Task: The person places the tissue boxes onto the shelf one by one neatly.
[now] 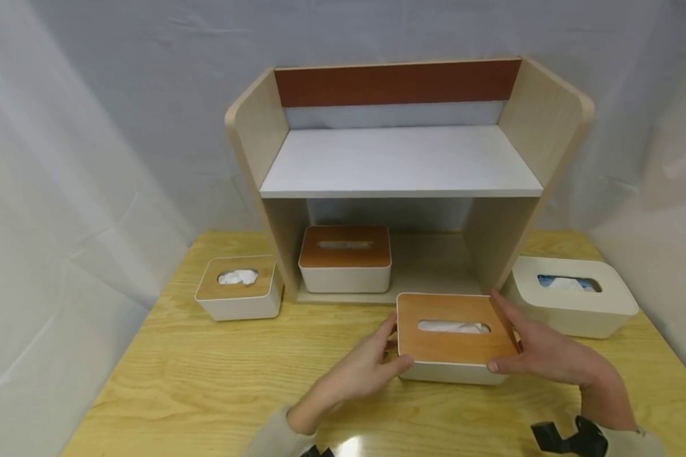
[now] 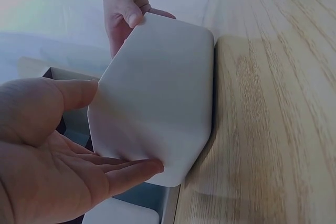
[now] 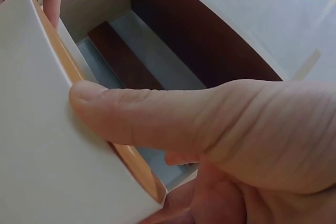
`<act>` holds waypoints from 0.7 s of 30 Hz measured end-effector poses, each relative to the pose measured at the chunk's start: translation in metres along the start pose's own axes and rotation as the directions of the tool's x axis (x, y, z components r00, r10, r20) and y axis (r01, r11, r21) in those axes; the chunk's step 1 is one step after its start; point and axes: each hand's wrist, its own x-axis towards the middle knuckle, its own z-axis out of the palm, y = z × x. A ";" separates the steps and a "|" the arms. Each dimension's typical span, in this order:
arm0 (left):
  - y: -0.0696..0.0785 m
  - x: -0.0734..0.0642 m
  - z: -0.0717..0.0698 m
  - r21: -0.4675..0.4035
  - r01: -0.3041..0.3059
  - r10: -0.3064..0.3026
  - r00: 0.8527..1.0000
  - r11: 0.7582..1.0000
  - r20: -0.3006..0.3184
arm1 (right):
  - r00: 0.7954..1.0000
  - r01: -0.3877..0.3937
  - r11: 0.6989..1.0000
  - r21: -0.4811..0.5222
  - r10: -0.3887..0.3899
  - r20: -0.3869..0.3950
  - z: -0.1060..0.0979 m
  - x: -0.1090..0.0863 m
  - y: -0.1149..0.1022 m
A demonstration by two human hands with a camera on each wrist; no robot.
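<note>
Box (image 1: 453, 348) between the fingers of left hand (image 1: 370, 365) and right hand (image 1: 551, 352).
Both hands' fingers grasp its opposite ends. If the right fingers swing outward, they could knock the pale box (image 1: 580, 312) just beside them; uneven grip could tilt the held one.

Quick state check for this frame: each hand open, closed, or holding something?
Left hand: holding the left end of the nearest box.
Right hand: holding the right end of the same box.
</note>
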 end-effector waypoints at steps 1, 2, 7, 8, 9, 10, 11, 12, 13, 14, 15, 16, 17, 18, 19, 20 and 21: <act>0.000 0.000 0.000 0.004 0.001 -0.001 1.000 1.000 -0.002 | 1.000 -0.002 1.000 0.000 0.002 0.000 0.000 0.000 0.000; -0.001 0.000 0.000 0.007 0.002 -0.002 1.000 1.000 -0.003 | 1.000 -0.005 1.000 -0.002 0.005 -0.002 0.000 0.000 0.000; -0.002 0.001 0.000 -0.005 -0.007 0.007 1.000 1.000 -0.006 | 1.000 -0.016 1.000 -0.007 0.016 -0.015 0.001 0.001 -0.001; -0.002 0.001 0.000 -0.009 -0.012 0.012 1.000 1.000 -0.008 | 1.000 -0.019 1.000 0.000 0.019 -0.018 0.001 0.001 -0.002; -0.002 0.001 0.000 -0.017 -0.020 0.019 1.000 1.000 -0.009 | 1.000 -0.021 1.000 0.004 0.021 -0.019 0.001 0.001 -0.002; -0.002 0.002 0.000 -0.024 -0.029 0.029 1.000 0.999 -0.010 | 0.999 -0.024 1.000 0.002 0.024 -0.021 0.001 0.002 -0.003; -0.002 0.002 0.000 -0.029 -0.035 0.035 0.999 0.999 -0.012 | 0.999 -0.026 1.000 0.003 0.026 -0.025 0.002 0.002 -0.003; -0.002 0.002 0.000 -0.035 -0.040 0.040 0.999 0.999 -0.015 | 0.999 -0.028 1.000 0.000 0.028 -0.029 0.002 0.002 -0.004; -0.002 0.003 0.001 -0.037 -0.046 0.045 0.999 0.998 -0.018 | 0.999 -0.026 1.000 -0.010 0.025 -0.036 0.002 0.003 -0.004; -0.003 0.003 0.001 -0.038 -0.048 0.047 0.999 0.998 -0.023 | 0.999 -0.022 1.000 -0.020 0.021 -0.041 0.002 0.003 -0.003; -0.003 0.003 0.001 -0.044 -0.049 0.048 0.999 0.998 -0.026 | 0.999 -0.011 0.999 -0.036 0.009 -0.047 0.002 0.003 -0.003; -0.003 0.004 0.001 -0.047 -0.046 0.045 0.999 0.998 -0.031 | 0.999 -0.006 0.999 -0.046 0.003 -0.050 0.003 0.003 -0.003; -0.003 0.004 0.002 -0.049 -0.043 0.041 0.998 0.998 -0.036 | 0.999 0.002 0.999 -0.051 -0.005 -0.054 0.003 0.003 -0.002; -0.004 0.004 0.002 -0.055 -0.041 0.038 0.998 0.998 -0.040 | 0.998 0.012 0.998 -0.056 -0.015 -0.056 0.003 0.003 -0.002; -0.004 0.005 0.002 -0.054 -0.039 0.037 0.998 0.998 -0.045 | 0.998 0.020 0.998 -0.059 -0.023 -0.057 0.003 0.003 -0.001; -0.005 0.005 0.002 -0.054 -0.037 0.034 0.998 0.998 -0.049 | 0.998 0.021 0.998 -0.056 -0.024 -0.057 0.003 0.003 -0.001; -0.006 0.005 0.003 -0.056 -0.038 0.035 0.998 0.998 -0.053 | 0.998 0.022 0.998 -0.054 -0.025 -0.060 0.003 0.004 -0.001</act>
